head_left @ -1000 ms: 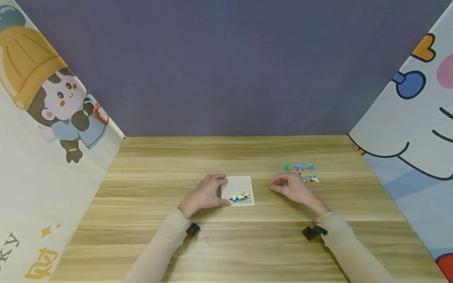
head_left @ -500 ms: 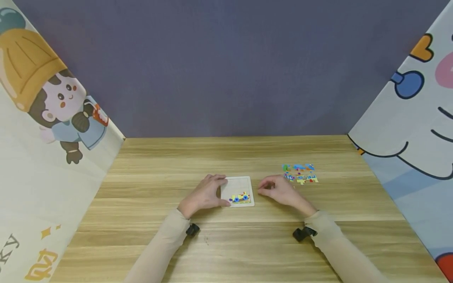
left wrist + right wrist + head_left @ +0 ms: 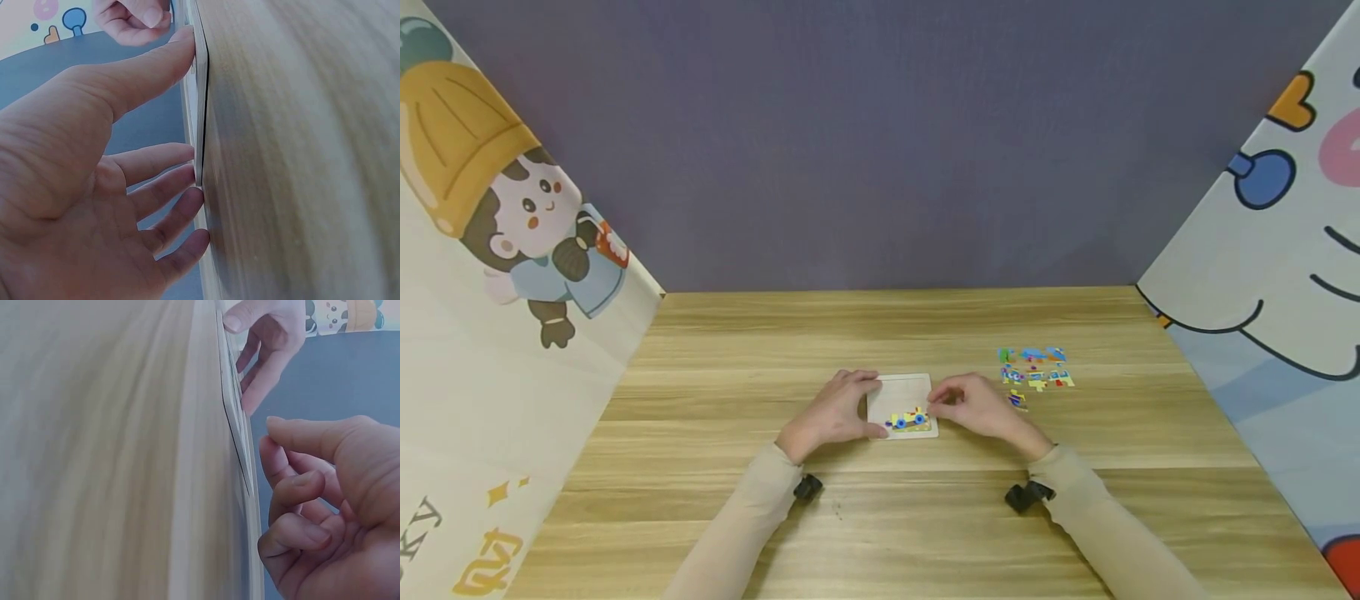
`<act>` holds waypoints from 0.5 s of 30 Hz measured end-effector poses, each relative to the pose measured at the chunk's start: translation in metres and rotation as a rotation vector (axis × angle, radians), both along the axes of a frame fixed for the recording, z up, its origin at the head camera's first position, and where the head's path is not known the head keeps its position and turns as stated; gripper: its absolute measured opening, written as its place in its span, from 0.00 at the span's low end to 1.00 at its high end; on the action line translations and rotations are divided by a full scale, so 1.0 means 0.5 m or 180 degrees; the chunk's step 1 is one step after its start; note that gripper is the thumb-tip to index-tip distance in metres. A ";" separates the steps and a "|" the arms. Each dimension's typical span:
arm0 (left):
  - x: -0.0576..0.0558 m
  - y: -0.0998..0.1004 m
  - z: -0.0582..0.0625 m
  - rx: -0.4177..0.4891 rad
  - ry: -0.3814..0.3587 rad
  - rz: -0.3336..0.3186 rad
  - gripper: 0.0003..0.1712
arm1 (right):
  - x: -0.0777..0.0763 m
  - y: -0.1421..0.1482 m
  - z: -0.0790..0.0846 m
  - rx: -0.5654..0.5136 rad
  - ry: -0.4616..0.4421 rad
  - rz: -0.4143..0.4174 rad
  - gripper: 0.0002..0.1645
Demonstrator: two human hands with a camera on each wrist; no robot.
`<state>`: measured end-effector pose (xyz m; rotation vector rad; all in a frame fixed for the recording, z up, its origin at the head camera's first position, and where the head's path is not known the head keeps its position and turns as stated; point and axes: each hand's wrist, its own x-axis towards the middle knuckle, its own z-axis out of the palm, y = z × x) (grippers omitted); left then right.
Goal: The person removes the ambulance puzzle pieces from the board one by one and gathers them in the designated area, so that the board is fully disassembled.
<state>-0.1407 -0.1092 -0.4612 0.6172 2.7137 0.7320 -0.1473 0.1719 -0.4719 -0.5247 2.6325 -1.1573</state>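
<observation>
A square white puzzle tray lies flat on the table, with a yellow train picture with blue wheels along its near edge. My left hand rests at the tray's left side, thumb and forefinger spread and touching its frame; in the left wrist view the fingers are fairly straight. My right hand is at the tray's right edge, thumb and forefinger pinched together on what appears to be a puzzle piece, almost wholly hidden by the fingertips. In the right wrist view the remaining fingers of this hand are curled.
Several colourful loose puzzle pieces lie right of the tray, beyond my right hand. One purple and yellow piece is close beside that hand. A dark wall rises behind the wooden table, and printed panels flank both sides.
My right hand has moved left from the loose pieces to the tray's right edge, uncovering pieces behind it. The left hand and the tray have stayed put.
</observation>
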 end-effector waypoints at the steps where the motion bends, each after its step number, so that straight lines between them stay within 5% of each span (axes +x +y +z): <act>1: 0.000 0.000 0.000 -0.0008 -0.0003 0.0004 0.51 | 0.001 -0.004 0.000 -0.0002 -0.0012 0.0025 0.08; 15: 0.003 -0.004 0.003 0.0052 -0.0016 -0.0003 0.50 | 0.000 -0.059 -0.001 0.0028 -0.0248 0.0608 0.16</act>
